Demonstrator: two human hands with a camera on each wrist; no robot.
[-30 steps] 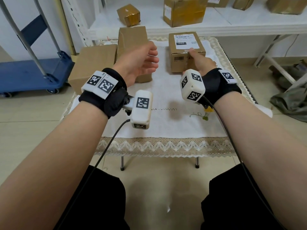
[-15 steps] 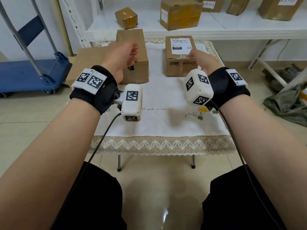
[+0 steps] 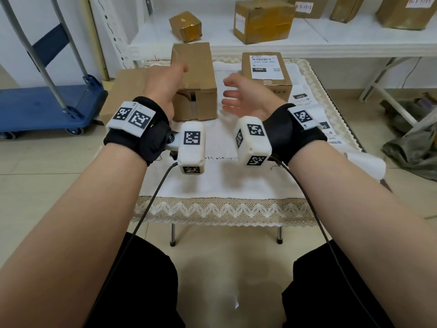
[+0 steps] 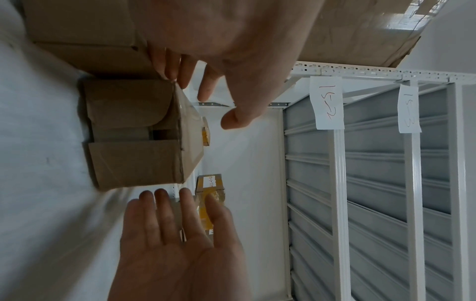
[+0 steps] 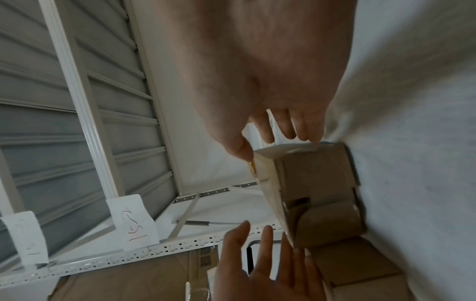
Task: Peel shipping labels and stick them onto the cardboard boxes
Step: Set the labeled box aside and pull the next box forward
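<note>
A: List the surroundings and any obstruction.

B: A low table (image 3: 212, 185) with a white lace-edged cloth carries the work. A flat cardboard sheet (image 3: 127, 91) lies at its far-left corner. A blue platform trolley (image 3: 47, 107) stands on the floor off the left edge. A white shelf (image 3: 307, 43) behind the far edge holds several taped parcels (image 3: 262, 20). The left hand (image 3: 165, 88) covers the near-left upper corner of the plain box (image 3: 196, 79); the wrist-mounted camera housings (image 3: 191, 147) block part of the cloth.

A: State of the hands?

B: Both are spread, palms facing each other, holding nothing. The left hand's fingertips (image 4: 177, 81) are at the plain box's top corner; contact cannot be confirmed. The right hand (image 3: 243, 98) hovers between the two boxes, touching neither.

A: Describe the task items.

B: The plain box sits at the far edge, left of centre, unlabelled on top, its near end flaps partly open. The labelled box (image 3: 267, 72) sits at the far edge to the right, a white label (image 3: 266, 66) flat on top. A strip of labels (image 3: 314, 114) lies along the right edge.
</note>
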